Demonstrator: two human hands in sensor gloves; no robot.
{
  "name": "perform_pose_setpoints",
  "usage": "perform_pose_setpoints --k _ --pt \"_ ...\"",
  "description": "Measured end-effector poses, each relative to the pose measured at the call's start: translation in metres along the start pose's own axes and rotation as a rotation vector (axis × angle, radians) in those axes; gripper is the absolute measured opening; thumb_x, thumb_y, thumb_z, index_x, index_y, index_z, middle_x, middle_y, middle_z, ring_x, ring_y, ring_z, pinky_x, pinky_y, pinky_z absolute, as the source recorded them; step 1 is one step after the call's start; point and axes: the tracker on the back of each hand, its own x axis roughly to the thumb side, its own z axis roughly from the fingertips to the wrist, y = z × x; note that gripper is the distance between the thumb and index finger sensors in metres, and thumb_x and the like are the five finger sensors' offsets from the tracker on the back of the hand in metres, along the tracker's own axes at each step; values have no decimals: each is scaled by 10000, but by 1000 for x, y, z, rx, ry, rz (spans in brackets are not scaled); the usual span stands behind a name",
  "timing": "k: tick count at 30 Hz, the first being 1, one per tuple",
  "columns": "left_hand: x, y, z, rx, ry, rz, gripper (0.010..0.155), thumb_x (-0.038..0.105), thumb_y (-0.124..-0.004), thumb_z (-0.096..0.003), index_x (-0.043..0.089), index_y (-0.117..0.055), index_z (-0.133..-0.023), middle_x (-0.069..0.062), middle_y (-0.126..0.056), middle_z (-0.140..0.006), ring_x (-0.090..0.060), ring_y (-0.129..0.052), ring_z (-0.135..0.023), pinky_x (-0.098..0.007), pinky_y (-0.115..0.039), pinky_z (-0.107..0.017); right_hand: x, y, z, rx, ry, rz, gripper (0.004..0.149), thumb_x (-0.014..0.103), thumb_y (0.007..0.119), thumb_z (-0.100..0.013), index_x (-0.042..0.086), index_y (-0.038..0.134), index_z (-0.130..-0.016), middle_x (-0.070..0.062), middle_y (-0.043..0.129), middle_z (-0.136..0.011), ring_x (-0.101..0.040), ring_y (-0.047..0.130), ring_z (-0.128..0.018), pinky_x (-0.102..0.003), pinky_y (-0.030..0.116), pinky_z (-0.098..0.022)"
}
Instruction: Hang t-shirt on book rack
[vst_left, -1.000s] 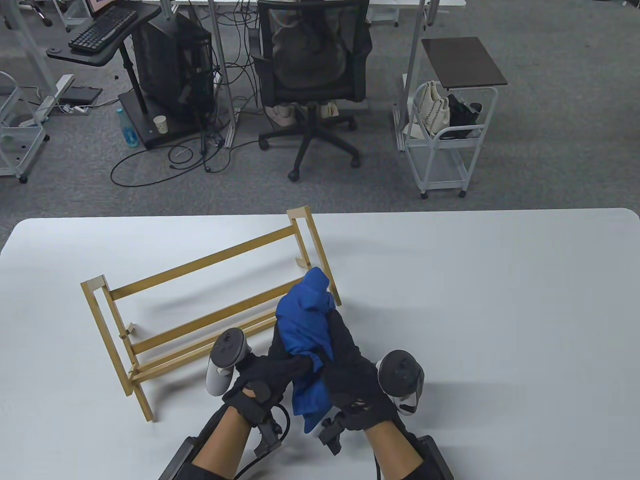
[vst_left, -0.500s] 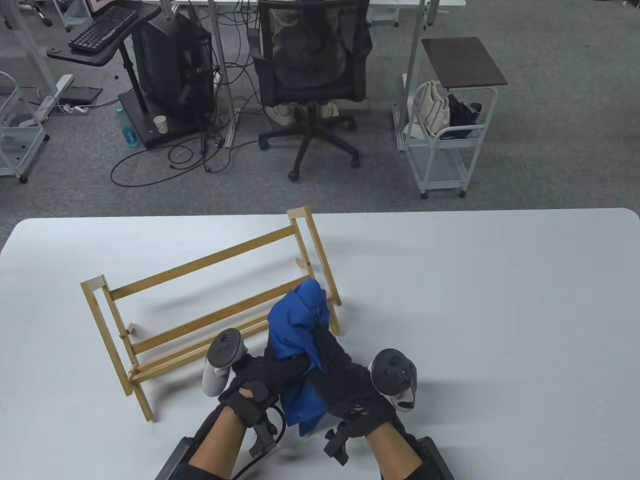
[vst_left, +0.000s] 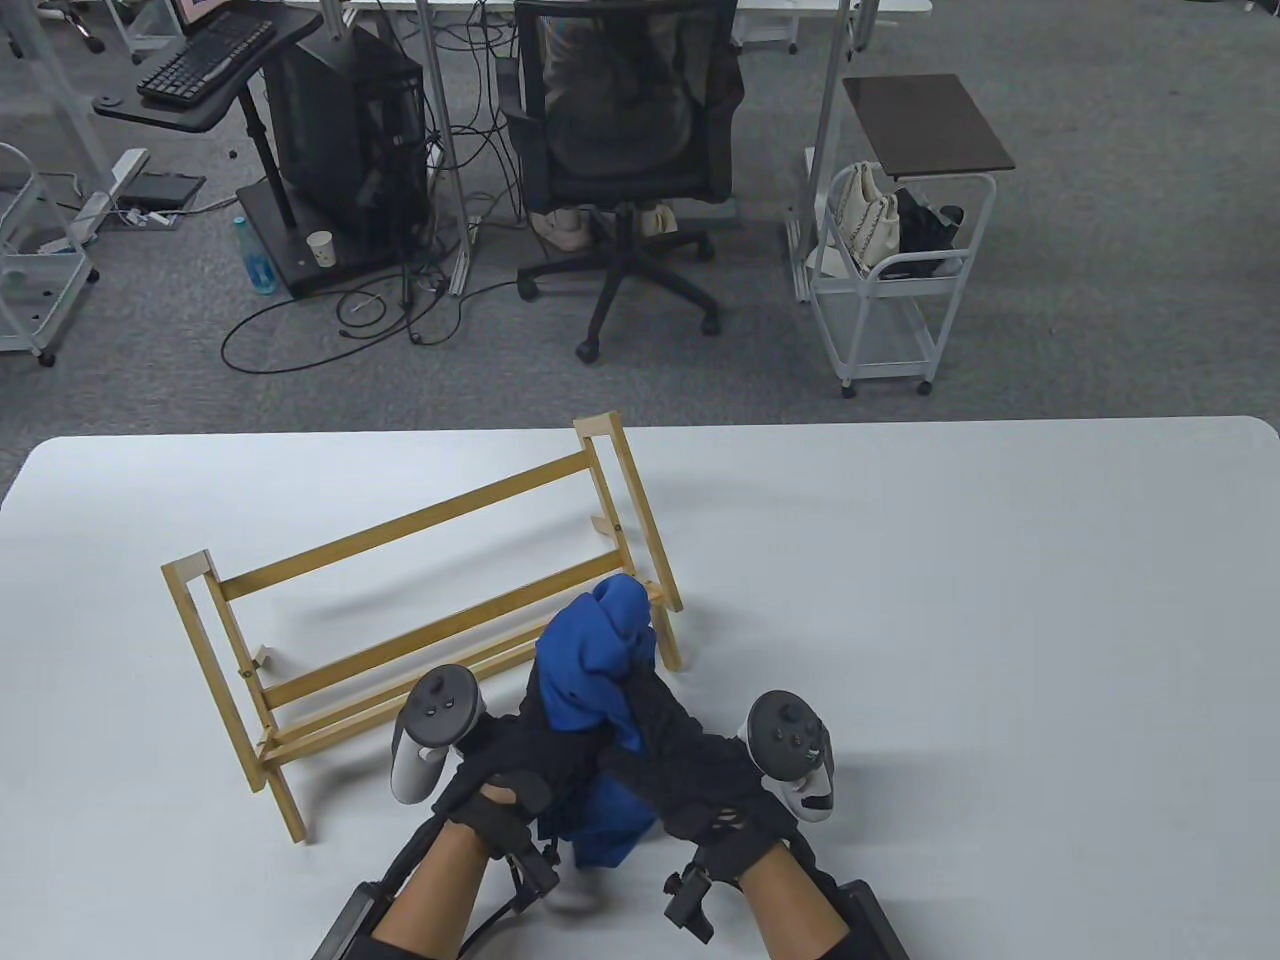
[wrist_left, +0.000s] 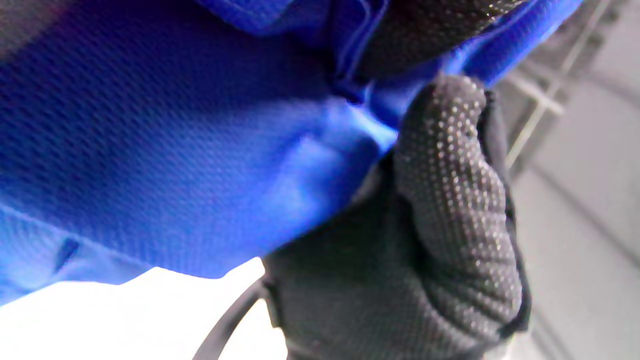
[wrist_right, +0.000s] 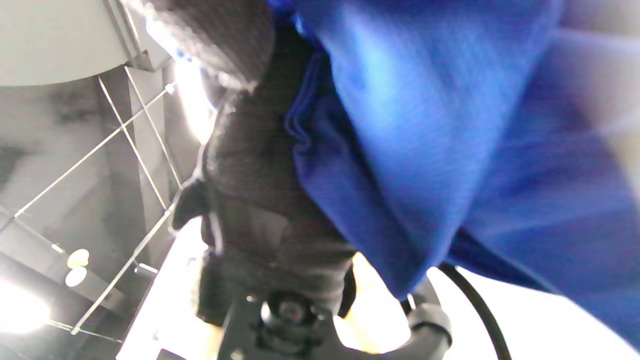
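You are gripping the bunched shirt (vst_left: 595, 680) with both the left hand (vst_left: 520, 755) and the right hand (vst_left: 690, 765), holding it above the surface (vst_left: 950, 600) just in front of the rack (vst_left: 420, 600). Before lifting toward the top rail, you are best off spreading the hands apart to open the cloth. The bundle's long axis is running away from you, its top end pointing at the rack's right end.

We've got loads of bare worktop (vst_left: 950, 600) off to the right, nothing on it. Straight ahead and to the left the wooden book rack (vst_left: 420, 620) blocks us, its near right leg just beside the bunched blue t-shirt (vst_left: 595, 660).
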Motion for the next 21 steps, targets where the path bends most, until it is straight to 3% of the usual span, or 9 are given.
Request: perform_pose_setpoints --k 7,21 --pt "2 -4 2 76 -5 -66 891 428 -696 -640 424 104 -1034 -193 -346 -1156 -400 -611 -1041 -579 -714 -685 -3 1 2 15 17 -81 662 378 726 -625 380 301 -1133 -114 212 -1187 -462 198 -1022 -708 335 -704" --pt "-4 8 9 253 6 -105 762 401 -778 -601 496 -222 -1113 -140 -659 -1019 -315 -871 -795 -463 -838 -590 -8 0 1 0 31 -93 653 413 706 -626 373 302 -1137 -154 256 -1183 -457 378 -1065 -721 459 -697"
